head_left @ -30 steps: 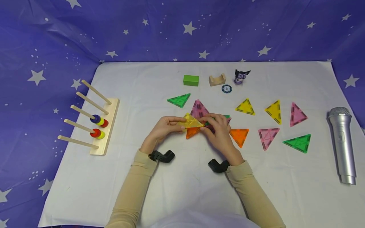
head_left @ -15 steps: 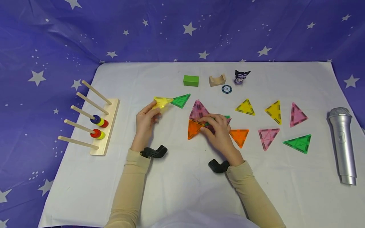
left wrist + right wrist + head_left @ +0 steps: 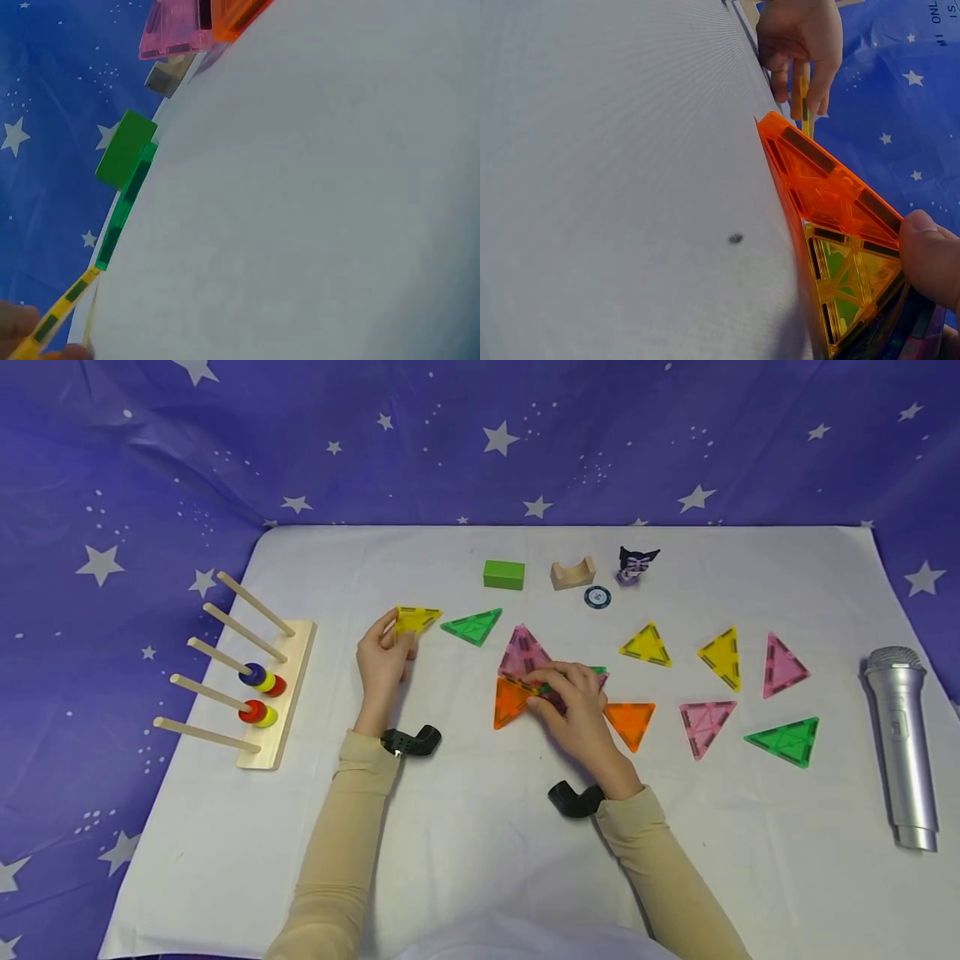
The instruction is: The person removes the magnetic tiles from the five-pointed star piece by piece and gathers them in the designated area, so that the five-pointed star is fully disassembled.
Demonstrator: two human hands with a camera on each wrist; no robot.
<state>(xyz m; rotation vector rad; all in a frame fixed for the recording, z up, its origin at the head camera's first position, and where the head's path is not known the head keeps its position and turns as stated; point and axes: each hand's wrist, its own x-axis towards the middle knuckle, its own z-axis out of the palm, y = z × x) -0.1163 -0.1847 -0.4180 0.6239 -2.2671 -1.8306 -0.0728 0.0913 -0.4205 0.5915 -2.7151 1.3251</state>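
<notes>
Beside the far-left green triangular magnetic tile (image 3: 472, 627), my left hand (image 3: 384, 664) pinches a yellow triangular magnetic tile (image 3: 418, 619). In the left wrist view this yellow tile (image 3: 66, 301) tilts up between finger and thumb, its tip close to the green tile (image 3: 126, 206). My right hand (image 3: 573, 714) grips a joined cluster of magnetic tiles at the table's middle. The cluster has an orange tile (image 3: 510, 703), a pink tile (image 3: 523, 652) and green parts partly hidden under the fingers. In the right wrist view, the thumb (image 3: 928, 259) presses at the orange tile's corner, above a yellow tile (image 3: 847, 281).
Loose triangular tiles lie to the right, among them an orange one (image 3: 630, 725) and a yellow one (image 3: 647, 644). Behind stand a green block (image 3: 504, 575), a wooden arch block (image 3: 573, 574) and a figurine (image 3: 634, 566). A peg stand (image 3: 288, 710) is left, a microphone (image 3: 902, 747) right.
My left hand has carried the yellow tile from over the cluster to the far left, beside the green tile. My right hand stays on the cluster.
</notes>
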